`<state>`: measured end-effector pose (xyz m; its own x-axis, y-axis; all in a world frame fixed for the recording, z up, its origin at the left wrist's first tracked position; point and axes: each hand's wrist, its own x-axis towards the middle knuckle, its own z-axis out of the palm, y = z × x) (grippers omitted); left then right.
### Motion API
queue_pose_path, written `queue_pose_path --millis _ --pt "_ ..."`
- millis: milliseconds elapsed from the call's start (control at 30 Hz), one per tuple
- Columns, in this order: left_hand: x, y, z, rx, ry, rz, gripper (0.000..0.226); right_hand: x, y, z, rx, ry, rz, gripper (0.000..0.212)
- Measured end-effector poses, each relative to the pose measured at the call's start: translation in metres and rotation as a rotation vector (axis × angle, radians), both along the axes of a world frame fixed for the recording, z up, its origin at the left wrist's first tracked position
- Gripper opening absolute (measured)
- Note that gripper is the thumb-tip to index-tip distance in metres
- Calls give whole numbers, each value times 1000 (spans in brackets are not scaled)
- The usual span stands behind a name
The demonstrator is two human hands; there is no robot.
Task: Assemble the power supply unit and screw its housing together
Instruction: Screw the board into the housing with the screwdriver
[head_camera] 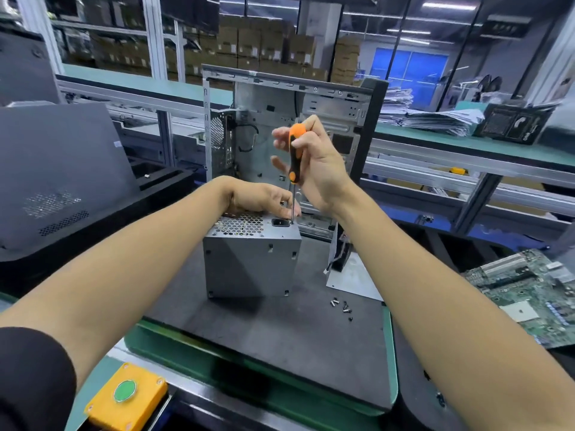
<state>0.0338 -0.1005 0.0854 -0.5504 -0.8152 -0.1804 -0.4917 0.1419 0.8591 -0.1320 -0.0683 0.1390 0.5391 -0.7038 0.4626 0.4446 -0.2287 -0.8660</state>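
On the dark table (280, 337) the left hand (264, 199) steadies the power supply unit (252, 259) while the right hand (314, 163) grips an upright screwdriver (295, 157), loose screws (342, 304) at 4 o'clock

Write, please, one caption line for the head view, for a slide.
Right hand drives a screwdriver into the power supply unit top corner; left hand steadies it.

One grey power supply unit (252, 262) stands mid-mat on the dark work mat (280, 337). One orange-and-black screwdriver (295, 154). Two hands: left hand (264, 199), right hand (314, 163). About five loose screws (342, 304) near the mat's right edge, too small to count surely. One computer case (280, 135). One motherboard (529, 293). One yellow button box (126, 396).
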Motion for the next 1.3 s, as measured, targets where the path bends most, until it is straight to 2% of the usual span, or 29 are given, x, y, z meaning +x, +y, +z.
queue_pose_path --millis 133,233,367,433,533,600,733,900,1033,1133,1300 --pt "-4 4 2 -17 -16 43 46 7 7 4 -119 58 -159 37" --pt "-4 7 8 -37 -95 61 42 11 9 3 -144 47 -233 32" --pt "-5 15 24 -69 -233 98 50 -2 4 7 -211 91 -421 24" --pt "-11 23 35 -202 -374 153 47 -14 1 8 -185 71 -480 23" --pt "-31 36 41 -620 -673 161 38 -42 -5 9 -114 25 -571 22" --pt "-53 45 36 -789 -788 41 35 -63 -7 10 -80 10 -589 19" --pt "-103 56 13 -992 -963 -280 37 -103 -10 0 -17 4 -566 11" --pt "-157 62 -33 -972 -998 -531 35 -130 -10 -18 52 74 -611 21" --pt "-171 61 -49 -942 -1073 -528 36 -136 -9 -26 84 87 -628 21" --pt "-175 61 -58 -993 -1113 -538 32 -137 -9 -29 98 101 -633 20" --pt "-174 64 -69 -1018 -1087 -491 26 -136 -11 -32 101 111 -631 21"
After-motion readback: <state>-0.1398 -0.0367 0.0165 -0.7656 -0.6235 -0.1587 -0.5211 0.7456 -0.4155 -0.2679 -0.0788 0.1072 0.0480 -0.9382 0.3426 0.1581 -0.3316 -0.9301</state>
